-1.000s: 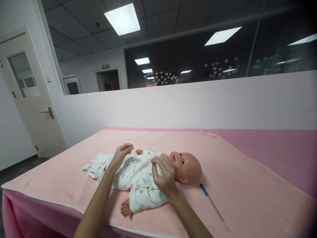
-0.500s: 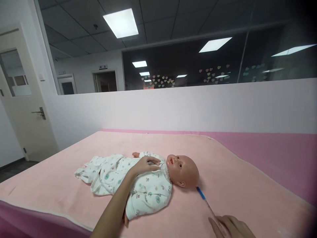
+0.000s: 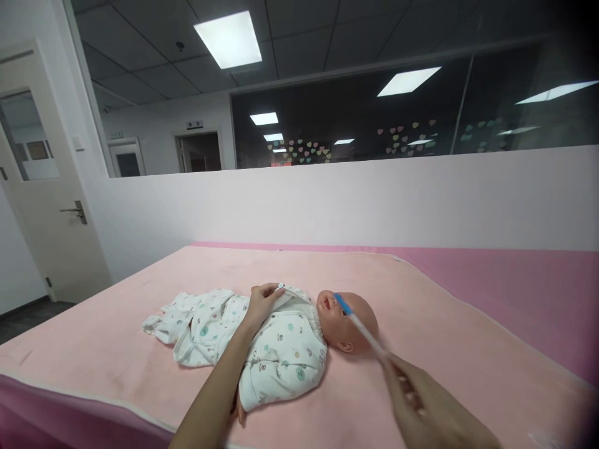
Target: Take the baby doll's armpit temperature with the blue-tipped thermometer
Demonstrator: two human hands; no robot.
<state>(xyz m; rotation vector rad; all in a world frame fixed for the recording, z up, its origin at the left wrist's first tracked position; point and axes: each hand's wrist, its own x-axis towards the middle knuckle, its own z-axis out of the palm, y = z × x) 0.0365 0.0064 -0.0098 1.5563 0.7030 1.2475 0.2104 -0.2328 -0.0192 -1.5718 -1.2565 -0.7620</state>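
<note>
A baby doll (image 3: 352, 318) lies on its back, its bald head to the right, in a white patterned garment (image 3: 290, 349). My left hand (image 3: 262, 304) is closed on the garment's upper front edge, pinching it up beside a small round snap, so the cloth stands raised over the chest. In my right hand (image 3: 409, 390) is a thin pale rod with a blue tip (image 3: 362, 327), blurred by motion. Its blue end appears in front of the doll's face; whether it touches cannot be told. The doll's near hand shows below the sleeve.
A peach-coloured sheet (image 3: 449, 368) covers the padded surface, with pink padding (image 3: 524, 293) along the back and right. Behind it rises a white half wall (image 3: 355, 206) with dark glass above. A door (image 3: 51, 237) stands at the far left.
My left hand, earlier resting on the chest, now grips and lifts the garment's edge. My right hand has moved up and left, bringing the blue-tipped rod in front of the doll's face.
</note>
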